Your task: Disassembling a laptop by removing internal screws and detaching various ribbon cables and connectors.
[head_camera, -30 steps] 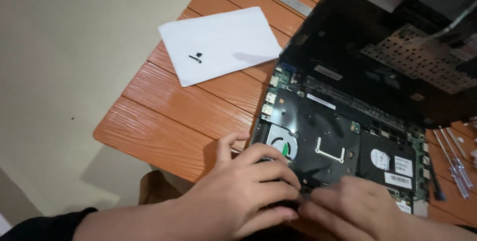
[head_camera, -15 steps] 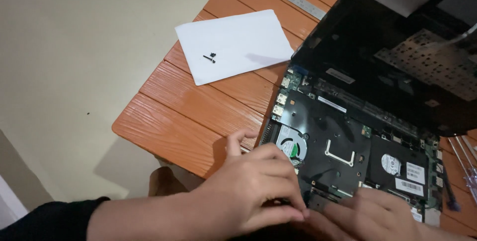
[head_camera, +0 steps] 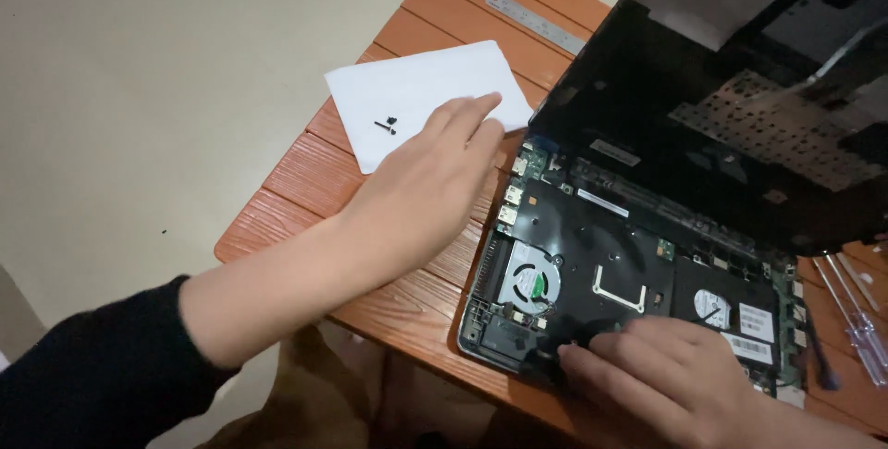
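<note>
An opened black laptop (head_camera: 610, 236) lies on an orange slatted table (head_camera: 287, 185) with its circuit board and round fan (head_camera: 529, 280) exposed. My right hand (head_camera: 666, 375) rests on the board's front edge, fingertips down beside a black part. My left hand (head_camera: 425, 181) reaches out over the table, and its fingertips are at the edge of a white sheet of paper (head_camera: 416, 84). Two small dark screws (head_camera: 387, 123) lie on that sheet. I see the left hand from the back, so anything pinched in it is hidden.
The laptop's dark upper cover (head_camera: 675, 125) is tilted up behind the board. A metal ruler (head_camera: 536, 22) lies at the table's far edge. Screwdrivers (head_camera: 856, 319) lie at the right. The floor to the left is pale beige.
My left hand has left the laptop's front corner and moved up and left to the white paper. My right hand has stayed on the board's front edge.
</note>
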